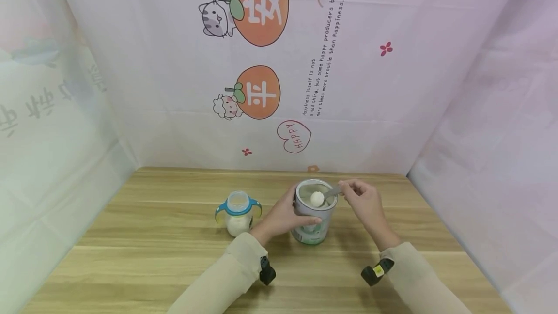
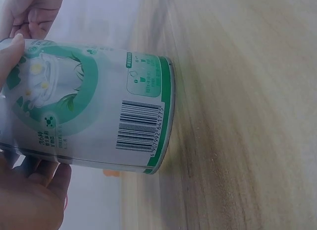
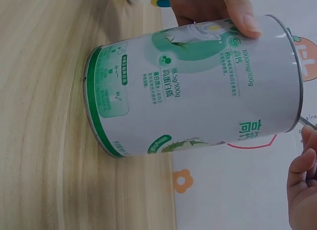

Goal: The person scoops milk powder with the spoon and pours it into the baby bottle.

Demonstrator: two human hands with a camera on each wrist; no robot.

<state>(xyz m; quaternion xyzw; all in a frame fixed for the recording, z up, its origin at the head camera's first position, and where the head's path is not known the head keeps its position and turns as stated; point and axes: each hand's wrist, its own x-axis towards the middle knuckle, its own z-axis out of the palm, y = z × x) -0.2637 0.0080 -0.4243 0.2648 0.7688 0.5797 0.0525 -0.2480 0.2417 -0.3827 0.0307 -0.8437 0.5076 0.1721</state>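
Observation:
A white and green milk powder tin (image 1: 310, 232) stands open-topped on the table; its barcode and printed label fill much of both wrist views. My left hand (image 1: 281, 217) grips the tin around its near left side, thumb (image 3: 242, 17) across the front. With my right hand (image 1: 364, 202) I pinch the grey handle of a scoop (image 1: 333, 191) at the tin's right rim. A rounded heap of white powder (image 1: 317, 199) sits on the scoop, at the tin's mouth. The scoop's bowl is mostly covered by powder. Left of the tin is a baby bottle (image 1: 239, 226) with white contents.
The bottle has a blue collar with two side handles (image 1: 221, 210) and no lid visible on it. Printed white cloth (image 1: 357, 134) hangs behind the wooden table (image 1: 144, 256) and along both sides. A dark wrist strap (image 1: 267, 271) is on each sleeve.

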